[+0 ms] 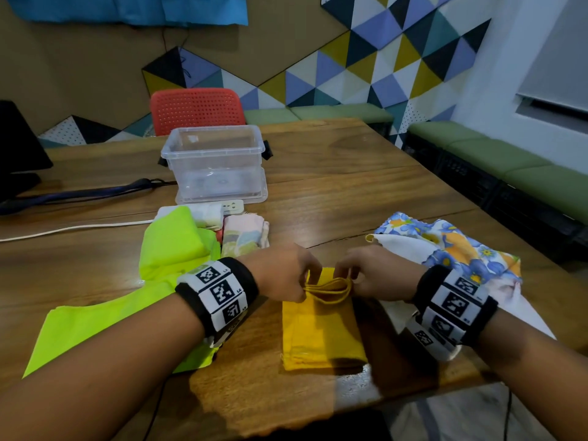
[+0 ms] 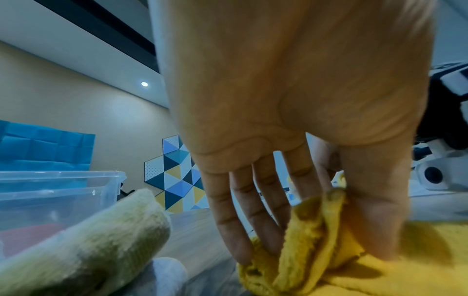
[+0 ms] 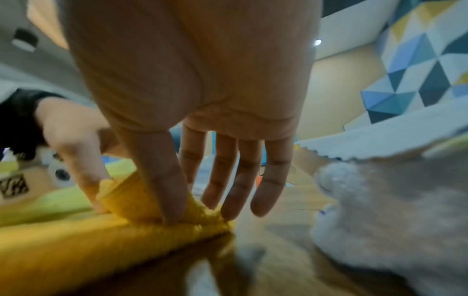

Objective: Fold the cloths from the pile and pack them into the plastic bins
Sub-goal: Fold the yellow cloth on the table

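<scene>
A folded cloth of plain mustard-yellow terry (image 1: 321,329) lies near the front edge of the brown wood-grain table (image 1: 350,173). Toward the left edge spreads a flat neon yellow-green cloth (image 1: 127,310), with a folded cloth in pale pastel patches of pink, blue and yellow (image 1: 243,233) just behind it. By the right edge sits a crumpled white cloth printed with blue and orange flowers (image 1: 458,249). The clear, colourless plastic bin (image 1: 216,163) stands toward the back edge; a reddish patch shows through its wall in the left wrist view, possibly the perforated red chair back (image 1: 195,109) behind it.
</scene>
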Tool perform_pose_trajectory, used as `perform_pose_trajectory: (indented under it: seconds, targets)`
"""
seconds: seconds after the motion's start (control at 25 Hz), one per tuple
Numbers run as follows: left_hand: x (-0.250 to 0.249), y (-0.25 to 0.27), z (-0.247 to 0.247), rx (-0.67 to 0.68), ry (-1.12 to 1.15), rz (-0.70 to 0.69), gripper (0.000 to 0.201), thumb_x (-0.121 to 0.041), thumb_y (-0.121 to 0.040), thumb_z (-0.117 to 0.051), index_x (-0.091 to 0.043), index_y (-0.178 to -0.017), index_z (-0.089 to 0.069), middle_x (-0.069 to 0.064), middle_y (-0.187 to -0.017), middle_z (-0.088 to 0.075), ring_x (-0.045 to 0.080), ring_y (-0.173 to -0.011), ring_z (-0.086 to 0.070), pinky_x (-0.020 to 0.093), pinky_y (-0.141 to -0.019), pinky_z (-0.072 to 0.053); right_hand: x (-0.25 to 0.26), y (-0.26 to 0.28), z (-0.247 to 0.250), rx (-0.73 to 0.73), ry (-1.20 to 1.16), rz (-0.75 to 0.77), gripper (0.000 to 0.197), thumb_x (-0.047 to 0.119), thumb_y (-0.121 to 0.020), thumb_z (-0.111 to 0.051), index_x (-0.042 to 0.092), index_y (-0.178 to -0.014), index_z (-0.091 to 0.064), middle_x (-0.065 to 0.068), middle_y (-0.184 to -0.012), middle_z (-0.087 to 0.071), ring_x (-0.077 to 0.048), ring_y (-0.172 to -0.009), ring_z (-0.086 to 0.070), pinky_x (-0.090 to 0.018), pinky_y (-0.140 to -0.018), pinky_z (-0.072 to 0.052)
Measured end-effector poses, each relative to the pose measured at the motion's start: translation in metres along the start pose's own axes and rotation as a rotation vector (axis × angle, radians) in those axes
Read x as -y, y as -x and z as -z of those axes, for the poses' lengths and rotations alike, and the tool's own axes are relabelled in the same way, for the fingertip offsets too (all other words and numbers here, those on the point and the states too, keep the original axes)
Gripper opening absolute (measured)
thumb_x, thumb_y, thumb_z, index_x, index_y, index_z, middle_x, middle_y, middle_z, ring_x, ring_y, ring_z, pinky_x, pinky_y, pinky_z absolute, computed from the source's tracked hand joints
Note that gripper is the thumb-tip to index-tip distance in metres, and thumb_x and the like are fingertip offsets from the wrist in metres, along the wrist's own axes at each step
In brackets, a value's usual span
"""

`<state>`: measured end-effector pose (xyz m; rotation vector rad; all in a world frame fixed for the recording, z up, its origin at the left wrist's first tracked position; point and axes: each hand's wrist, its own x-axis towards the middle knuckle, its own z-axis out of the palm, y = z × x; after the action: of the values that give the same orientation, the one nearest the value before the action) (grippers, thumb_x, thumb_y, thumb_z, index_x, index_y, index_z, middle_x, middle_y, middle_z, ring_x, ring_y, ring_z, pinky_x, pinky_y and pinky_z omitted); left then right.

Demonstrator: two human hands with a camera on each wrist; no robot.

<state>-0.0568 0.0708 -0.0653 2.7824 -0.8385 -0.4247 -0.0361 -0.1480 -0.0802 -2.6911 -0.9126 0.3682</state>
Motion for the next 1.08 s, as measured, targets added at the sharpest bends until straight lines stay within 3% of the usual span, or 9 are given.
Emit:
perform_pose_trajectory:
  seconds: [0.2,0.36,0.44,0.52,0.64,0.76,0.84,1.0,1.08]
  targets:
    - [-0.003,0.0,-0.003,0.136,-0.018,0.024,0.05,-0.05,-0.078,-0.079,-0.025,-0.119,-0.066,-0.005,-0.106,-0.062,0.014,-0.093,-0.059,0.026,-0.075,-0.049,0.007,0.01,-0.001,0.035,0.066,-0.074,0.047,0.006,-0.082,-0.054,0.028,-0.121,-0.07,0.002,-0.116,-0.069,-0.017,-0.106,-0.063,-0.036,-0.09,-0.054]
    - [0.002,-0.002,-0.002,0.098,0.06,0.042,0.029,-0.041,-0.096,-0.06,-0.025,-0.119,-0.07,-0.005,-0.107,-0.061,0.014,-0.099,-0.06,0.028,-0.085,-0.05,0.013,0.014,-0.009,0.052,0.056,-0.127,0.056,0.058,-0.087,-0.033,0.024,-0.103,-0.073,-0.002,-0.112,-0.072,-0.016,-0.1,-0.066,-0.04,-0.091,-0.052]
    - [0.0,-0.005,-0.004,0.019,0.003,0.065,0.031,-0.036,-0.09,-0.068,-0.027,-0.119,-0.062,-0.004,-0.11,-0.055,0.018,-0.105,-0.056,0.034,-0.089,-0.051,0.009,0.012,-0.012,0.022,0.026,-0.133,0.059,0.066,-0.09,-0.035,0.019,-0.088,-0.071,-0.003,-0.1,-0.072,-0.017,-0.088,-0.066,-0.04,-0.083,-0.051]
    - [-0.004,-0.009,-0.008,0.026,-0.06,0.155,0.062,-0.041,-0.08,-0.079,-0.024,-0.13,-0.048,0.002,-0.121,-0.055,0.024,-0.111,-0.055,0.042,-0.093,-0.052,0.006,0.007,-0.012,-0.016,-0.001,-0.136,0.035,0.052,-0.09,-0.058,0.025,-0.109,-0.069,0.001,-0.117,-0.064,-0.017,-0.101,-0.062,-0.039,-0.088,-0.05]
    - [-0.011,-0.016,-0.005,0.113,-0.043,0.299,0.078,-0.042,-0.075,-0.084,-0.016,-0.138,-0.046,0.007,-0.126,-0.06,0.027,-0.112,-0.058,0.04,-0.091,-0.053,0.002,-0.004,-0.009,0.114,0.013,-0.235,0.08,0.04,-0.081,-0.076,0.021,-0.148,-0.037,-0.002,-0.138,-0.044,-0.022,-0.124,-0.047,-0.03,-0.094,-0.044]
    - [-0.013,-0.015,0.001,0.07,0.074,0.295,0.053,-0.039,-0.072,-0.087,-0.017,-0.114,-0.062,0.001,-0.105,-0.064,0.022,-0.097,-0.061,0.03,-0.074,-0.051,-0.006,-0.014,-0.009,0.108,-0.114,-0.245,0.05,0.027,-0.078,-0.081,0.031,-0.117,-0.049,0.005,-0.108,-0.049,-0.019,-0.102,-0.05,-0.021,-0.066,-0.04]
    - [-0.015,-0.007,0.001,0.003,0.177,0.248,0.043,-0.034,-0.071,-0.087,-0.021,-0.1,-0.058,-0.001,-0.099,-0.062,0.019,-0.091,-0.059,0.03,-0.068,-0.049,-0.009,-0.011,-0.007,0.018,-0.199,-0.171,0.049,0.011,-0.075,-0.078,0.038,-0.093,-0.041,0.003,-0.097,-0.052,-0.022,-0.093,-0.055,-0.029,-0.061,-0.045]
    - [-0.035,0.024,-0.007,-0.068,0.267,0.119,0.047,-0.021,-0.069,-0.085,-0.028,-0.092,-0.045,-0.011,-0.087,-0.054,0.011,-0.078,-0.052,0.025,-0.056,-0.038,-0.007,0.017,-0.012,-0.069,-0.224,0.027,0.061,0.014,-0.071,-0.08,0.047,-0.109,-0.044,0.011,-0.099,-0.06,-0.01,-0.09,-0.061,-0.033,-0.071,-0.053]
    - [-0.045,0.039,-0.018,-0.135,0.236,0.021,0.043,-0.016,-0.068,-0.078,-0.026,-0.092,-0.044,-0.009,-0.085,-0.055,0.012,-0.076,-0.053,0.027,-0.055,-0.037,-0.003,0.034,-0.014,-0.129,-0.158,0.129,0.058,0.011,-0.07,-0.073,0.053,-0.1,-0.047,0.018,-0.093,-0.058,-0.001,-0.088,-0.057,-0.032,-0.075,-0.049]
